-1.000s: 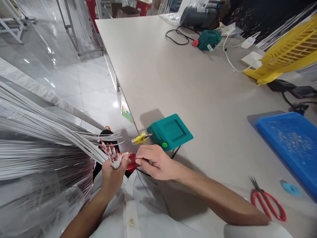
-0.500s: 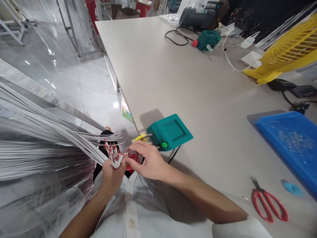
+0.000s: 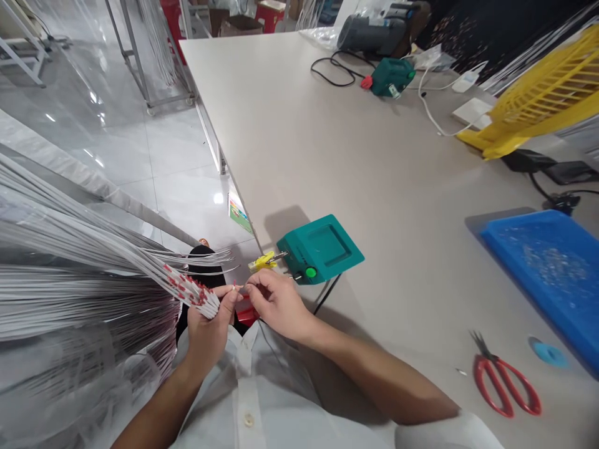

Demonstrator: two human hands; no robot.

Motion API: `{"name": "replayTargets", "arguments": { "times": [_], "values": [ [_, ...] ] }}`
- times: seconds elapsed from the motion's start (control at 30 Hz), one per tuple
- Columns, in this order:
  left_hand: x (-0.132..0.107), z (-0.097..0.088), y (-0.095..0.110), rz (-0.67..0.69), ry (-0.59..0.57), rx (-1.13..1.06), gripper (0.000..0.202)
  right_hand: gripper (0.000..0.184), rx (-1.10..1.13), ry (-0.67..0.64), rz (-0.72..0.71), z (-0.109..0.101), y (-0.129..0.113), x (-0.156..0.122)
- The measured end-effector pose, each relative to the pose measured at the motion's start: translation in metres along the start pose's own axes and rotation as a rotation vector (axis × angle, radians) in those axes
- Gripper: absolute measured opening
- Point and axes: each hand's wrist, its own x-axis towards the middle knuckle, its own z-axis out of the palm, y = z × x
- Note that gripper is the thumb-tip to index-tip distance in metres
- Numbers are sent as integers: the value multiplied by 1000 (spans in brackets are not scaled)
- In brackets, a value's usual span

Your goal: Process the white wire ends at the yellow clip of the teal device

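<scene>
My left hand [image 3: 208,337] is wrapped round a bundle of white cables [image 3: 194,296] with red tips. Its thumb and forefinger pinch one cable end, set apart from the bundle. Close beside that end, my right hand [image 3: 283,308] has its fingers pressed together; whatever they hold is too small to make out. Just beyond the right hand, a green device [image 3: 318,249] with a green button sits at the table edge. A yellow clip [image 3: 264,260] is attached at its left side.
Many white cables [image 3: 70,249] hang at left. On the table [image 3: 374,168] lie red-handled scissors [image 3: 503,380], a blue tape roll [image 3: 550,354], and a blue tray [image 3: 552,262] with small clear pieces. A yellow fan [image 3: 543,93] and second green device [image 3: 390,78] are farther back.
The cable bundle has tilted left in my left hand, and one end now stands apart at its fingertips. My right fingers have closed together and shifted slightly right.
</scene>
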Motion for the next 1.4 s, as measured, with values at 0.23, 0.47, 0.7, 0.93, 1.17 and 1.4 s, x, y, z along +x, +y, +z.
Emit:
{"name": "replayTargets", "arguments": {
  "times": [0.23, 0.47, 0.7, 0.93, 1.17, 1.4],
  "values": [
    [1, 2, 7, -17, -31, 56, 19, 17, -122, 7, -284, -13, -3, -1],
    [5, -4, 2, 83, -134, 157, 17, 20, -464, -114, -456, -14, -1, 6],
    [5, 1, 2, 5, 58, 99, 14, 20, 140, -342, 174, -10, 3, 0],
    [9, 1, 1, -90, -62, -43, 43, 20, -360, 11, -353, -36, 6, 5],
    [14, 4, 2, -115, -119, -10, 40, 32, -1066, -167, -485, -55, 11, 24],
    [20, 15, 8, -166, -30, -33, 46, 17, -1109, -398, -452, -59, 7, 46]
  ]
}}
